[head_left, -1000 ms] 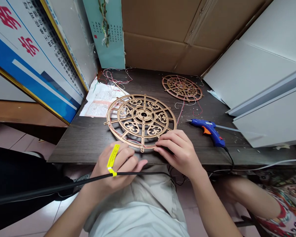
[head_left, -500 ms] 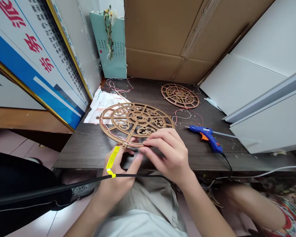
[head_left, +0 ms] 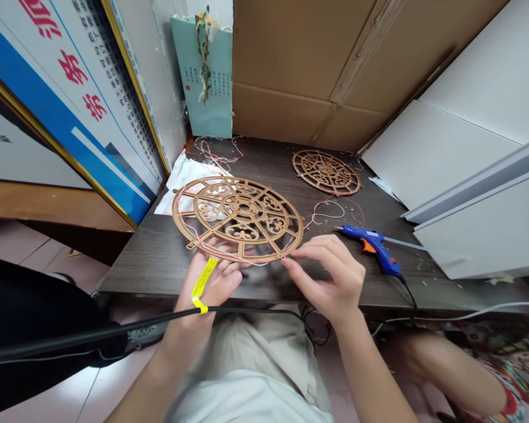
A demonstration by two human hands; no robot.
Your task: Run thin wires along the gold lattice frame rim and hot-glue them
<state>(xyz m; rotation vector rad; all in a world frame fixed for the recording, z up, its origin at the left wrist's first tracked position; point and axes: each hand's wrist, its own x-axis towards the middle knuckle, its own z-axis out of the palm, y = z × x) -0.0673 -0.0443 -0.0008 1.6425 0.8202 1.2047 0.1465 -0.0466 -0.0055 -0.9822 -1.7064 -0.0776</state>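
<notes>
A round brown openwork panel (head_left: 253, 208), wood-like, tilts over the near part of the desk. Red and white thin wires (head_left: 216, 252) run along its left and near rim, and a white strand hangs just below the near edge. Underneath the near-left rim lies my left hand (head_left: 209, 282), palm up, fingers spread and thumb apart, bearing the panel. My right hand (head_left: 330, 273) pinches the near-right rim between thumb and fingers; whether a wire is in that pinch is hard to see.
A blue glue gun (head_left: 377, 249) lies right of my right hand. Behind it sit a second round panel (head_left: 326, 171) and loose wires (head_left: 328, 208). Papers (head_left: 170, 197) lie under the panel's left side. A black cable (head_left: 154, 320) with a yellow tag crosses before my left wrist.
The panel has turned and tilted up, its near-left tab shifting left. My right hand has moved right along the rim. My left hand has opened, its thumb away from the rim.
</notes>
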